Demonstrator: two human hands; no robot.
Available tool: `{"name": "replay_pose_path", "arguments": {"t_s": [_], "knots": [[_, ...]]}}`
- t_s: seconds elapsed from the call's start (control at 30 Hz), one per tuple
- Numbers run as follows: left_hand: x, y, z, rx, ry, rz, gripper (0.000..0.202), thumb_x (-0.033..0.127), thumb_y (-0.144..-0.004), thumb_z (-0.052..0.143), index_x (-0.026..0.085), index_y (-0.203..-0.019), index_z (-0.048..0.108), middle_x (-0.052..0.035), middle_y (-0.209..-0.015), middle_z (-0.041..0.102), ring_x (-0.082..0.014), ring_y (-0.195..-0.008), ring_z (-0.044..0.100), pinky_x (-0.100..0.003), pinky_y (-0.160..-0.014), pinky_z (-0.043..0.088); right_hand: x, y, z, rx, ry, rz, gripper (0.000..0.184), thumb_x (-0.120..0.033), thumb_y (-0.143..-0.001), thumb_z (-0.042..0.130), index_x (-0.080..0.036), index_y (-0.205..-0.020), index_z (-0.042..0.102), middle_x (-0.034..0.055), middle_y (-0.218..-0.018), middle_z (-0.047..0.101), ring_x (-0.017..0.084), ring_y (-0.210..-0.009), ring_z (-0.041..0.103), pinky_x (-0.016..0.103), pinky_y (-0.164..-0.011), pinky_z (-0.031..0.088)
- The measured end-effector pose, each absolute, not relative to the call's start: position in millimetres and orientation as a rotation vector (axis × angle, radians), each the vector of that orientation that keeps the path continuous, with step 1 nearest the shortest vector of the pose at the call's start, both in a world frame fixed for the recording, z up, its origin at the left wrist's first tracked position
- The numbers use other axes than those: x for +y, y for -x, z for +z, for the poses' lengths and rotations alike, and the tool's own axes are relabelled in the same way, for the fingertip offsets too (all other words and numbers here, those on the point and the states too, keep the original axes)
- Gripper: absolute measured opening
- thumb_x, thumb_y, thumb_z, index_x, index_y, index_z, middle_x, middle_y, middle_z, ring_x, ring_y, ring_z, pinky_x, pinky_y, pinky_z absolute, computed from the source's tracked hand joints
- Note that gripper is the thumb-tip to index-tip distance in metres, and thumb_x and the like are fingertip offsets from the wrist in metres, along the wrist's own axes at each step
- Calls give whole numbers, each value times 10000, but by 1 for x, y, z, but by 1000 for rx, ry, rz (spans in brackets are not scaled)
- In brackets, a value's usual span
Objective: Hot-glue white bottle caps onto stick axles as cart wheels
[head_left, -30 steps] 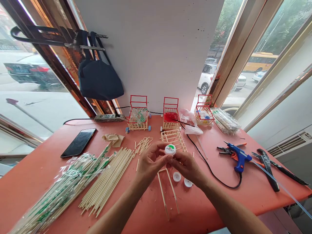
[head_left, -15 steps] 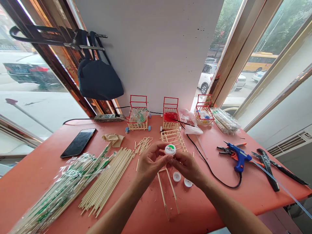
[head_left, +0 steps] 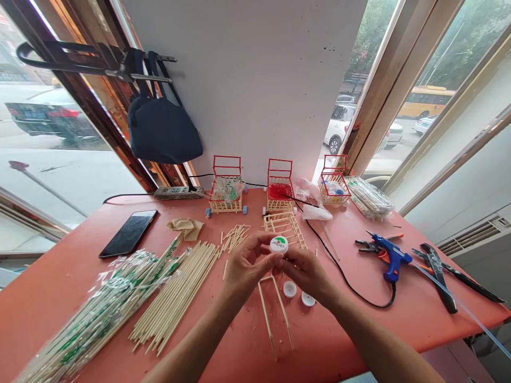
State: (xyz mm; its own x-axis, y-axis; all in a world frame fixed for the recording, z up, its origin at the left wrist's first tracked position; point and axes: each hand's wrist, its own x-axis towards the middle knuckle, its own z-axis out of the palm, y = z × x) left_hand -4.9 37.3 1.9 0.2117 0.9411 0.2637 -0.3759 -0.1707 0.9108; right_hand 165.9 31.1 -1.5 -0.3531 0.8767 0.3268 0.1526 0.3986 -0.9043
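In the head view, very little has changed during the last second: both hands keep nearly the same place, and the white cap (head_left: 279, 244) stays raised above the worktop (head_left: 319, 340), its printed face upward. The grip is narrow: the left hand (head_left: 252, 261) and the right hand (head_left: 306, 270) hold the cap between their fingertips. Two loose caps (head_left: 289, 289) lie near, beside a stick frame (head_left: 265, 310). In my judgement, the work pauses at handling this cap.

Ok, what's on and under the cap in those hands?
The white cap has green and dark printing on top. Its underside is turned away, and the left hand and right hand hide what's beneath.
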Motion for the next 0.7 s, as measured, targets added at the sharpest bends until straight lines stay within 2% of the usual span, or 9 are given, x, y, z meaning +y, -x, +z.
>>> {"name": "replay_pose_path", "arguments": {"t_s": [0.7], "knots": [[34,3,10,677,-1173,1324,309,281,-764,879,173,-1030,764,-37,-892,722,-146,-699,683,-217,-560,601,30,-165,-1,-1745,902,1040,404,-498,-995,619,-180,-752,676,21,-694,729,152,-654,673,239,-619,476]]}}
